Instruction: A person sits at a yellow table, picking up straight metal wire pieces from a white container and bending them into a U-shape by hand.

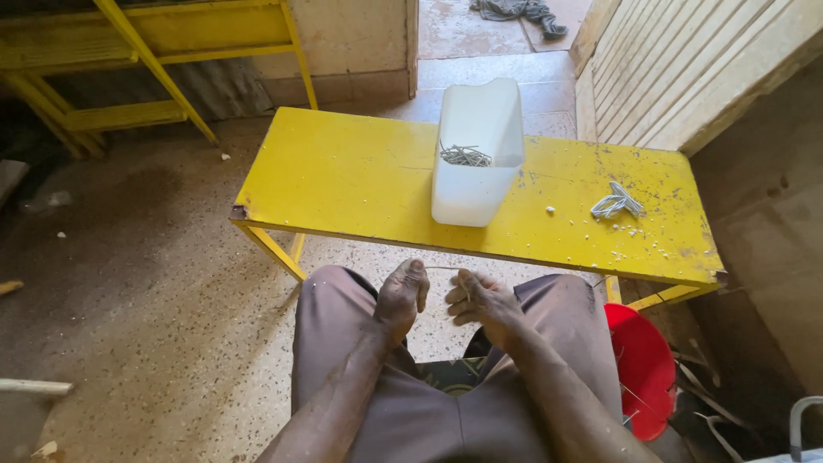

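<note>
While both hands (441,296) pinch a thin wire (443,269) together, the yellow bench (343,180) edge sits just beyond.

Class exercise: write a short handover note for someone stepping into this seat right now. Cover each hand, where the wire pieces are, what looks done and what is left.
Left hand and right hand are together over the lap, pinching a thin wire between them.
White cut-open container stands on the yellow bench, with finished bent wires inside.
A small wire bundle lies on the bench's right end, untouched.
Red bucket sits by the right knee.
Left: the wire in hand, then the bundle.
</note>
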